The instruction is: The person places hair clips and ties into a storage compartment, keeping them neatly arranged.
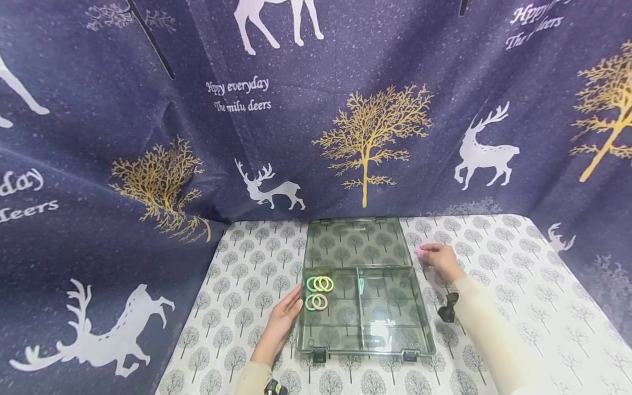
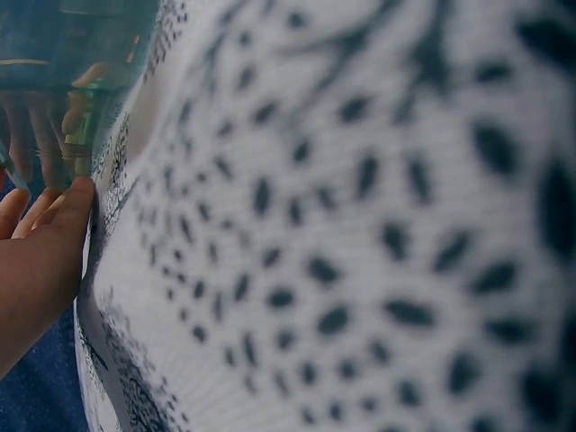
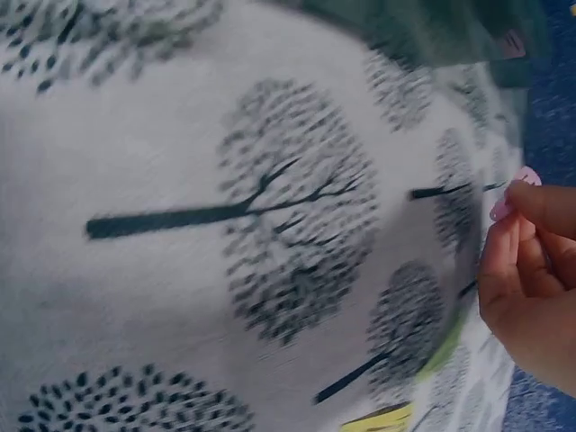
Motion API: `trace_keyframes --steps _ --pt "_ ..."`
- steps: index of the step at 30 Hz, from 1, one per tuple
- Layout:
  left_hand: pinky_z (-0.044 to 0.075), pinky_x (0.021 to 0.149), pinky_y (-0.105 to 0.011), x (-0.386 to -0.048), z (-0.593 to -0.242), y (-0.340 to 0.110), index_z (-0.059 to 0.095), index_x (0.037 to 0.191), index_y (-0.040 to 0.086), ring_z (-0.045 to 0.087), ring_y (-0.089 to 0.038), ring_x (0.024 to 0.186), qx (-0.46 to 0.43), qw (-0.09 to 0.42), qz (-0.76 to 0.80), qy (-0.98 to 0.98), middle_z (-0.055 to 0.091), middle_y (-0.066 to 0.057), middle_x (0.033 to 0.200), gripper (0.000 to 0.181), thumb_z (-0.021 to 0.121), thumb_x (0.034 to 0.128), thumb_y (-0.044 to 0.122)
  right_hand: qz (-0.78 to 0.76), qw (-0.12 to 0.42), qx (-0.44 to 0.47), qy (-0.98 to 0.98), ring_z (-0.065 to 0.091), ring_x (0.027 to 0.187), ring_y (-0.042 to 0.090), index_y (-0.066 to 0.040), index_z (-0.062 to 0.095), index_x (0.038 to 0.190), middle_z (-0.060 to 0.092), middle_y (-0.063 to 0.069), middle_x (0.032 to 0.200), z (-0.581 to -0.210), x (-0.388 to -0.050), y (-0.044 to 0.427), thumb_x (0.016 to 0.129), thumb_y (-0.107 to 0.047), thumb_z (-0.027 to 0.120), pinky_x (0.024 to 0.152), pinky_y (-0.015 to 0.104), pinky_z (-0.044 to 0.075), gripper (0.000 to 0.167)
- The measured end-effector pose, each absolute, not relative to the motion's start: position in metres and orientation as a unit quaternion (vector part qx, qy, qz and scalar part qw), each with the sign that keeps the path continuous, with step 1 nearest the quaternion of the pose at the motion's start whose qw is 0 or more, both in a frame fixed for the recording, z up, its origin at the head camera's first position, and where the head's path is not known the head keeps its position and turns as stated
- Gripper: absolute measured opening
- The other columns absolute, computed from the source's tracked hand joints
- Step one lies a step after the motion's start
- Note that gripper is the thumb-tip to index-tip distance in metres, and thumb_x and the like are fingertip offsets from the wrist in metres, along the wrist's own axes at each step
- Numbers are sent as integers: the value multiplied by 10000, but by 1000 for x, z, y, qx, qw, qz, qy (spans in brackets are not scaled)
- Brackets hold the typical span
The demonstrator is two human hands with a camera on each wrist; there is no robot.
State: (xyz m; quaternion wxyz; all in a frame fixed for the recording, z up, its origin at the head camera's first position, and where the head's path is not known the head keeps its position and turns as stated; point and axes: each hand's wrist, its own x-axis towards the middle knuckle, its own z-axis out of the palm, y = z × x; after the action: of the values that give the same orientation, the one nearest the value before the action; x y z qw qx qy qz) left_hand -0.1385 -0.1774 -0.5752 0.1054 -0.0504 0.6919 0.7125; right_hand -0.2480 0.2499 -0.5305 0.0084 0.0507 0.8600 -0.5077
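Note:
A transparent grey-green divided box lies on the table with its lid folded back behind it. In its back left compartment, green, yellow and peach rings lie in overlapping groups. A small teal clip-like piece is by the middle divider. My left hand rests against the box's left wall, fingers fairly straight. To the right of the lid, my right hand pinches a small flat pink piece between thumb and fingers; its exact kind is mostly covered by the fingertips.
A white tablecloth printed with grey trees covers the table. Behind it hangs a dark blue cloth with deer and trees. Blurred yellow and green things show low in the right wrist view.

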Motion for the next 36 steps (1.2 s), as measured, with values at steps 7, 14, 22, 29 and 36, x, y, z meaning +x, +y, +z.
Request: trace_keyframes --steps 7,14,22,29,36 --pt "265 1147 -367 -137 -572 -177 353 1484 115 313 -295 1400 -40 106 721 683 337 -99 1526 546 548 979 191 -594 47 71 800 664 795 58 170 459 1300 662 231 1111 -517 -255 245 932 -33 583 840 261 575 438" --pt "322 1118 -336 -136 -571 -178 375 1477 140 339 -288 1388 -48 105 717 688 361 -71 1517 536 555 975 193 -685 78 55 723 672 789 48 186 375 1346 672 12 942 -497 -252 222 920 8 583 855 250 565 506" --pt "266 1149 -378 -137 -573 -178 365 1480 113 316 -296 1398 -48 108 717 687 354 -117 1517 522 532 989 174 -716 114 13 689 678 802 105 206 455 1248 665 13 898 -490 -237 190 891 51 590 824 246 579 412" --pt "265 1152 -400 -137 -573 -176 365 1481 110 317 -302 1397 -49 105 711 694 360 -127 1514 518 527 993 178 -679 173 -15 713 682 815 160 189 515 1192 691 101 931 -496 -219 165 864 42 616 870 365 573 374" --pt "256 1158 -391 -136 -572 -177 372 1477 116 313 -296 1400 -52 106 718 686 360 -115 1514 518 534 987 165 -653 198 -3 731 690 789 200 188 563 1124 698 151 912 -513 -213 152 842 62 634 808 365 598 318"
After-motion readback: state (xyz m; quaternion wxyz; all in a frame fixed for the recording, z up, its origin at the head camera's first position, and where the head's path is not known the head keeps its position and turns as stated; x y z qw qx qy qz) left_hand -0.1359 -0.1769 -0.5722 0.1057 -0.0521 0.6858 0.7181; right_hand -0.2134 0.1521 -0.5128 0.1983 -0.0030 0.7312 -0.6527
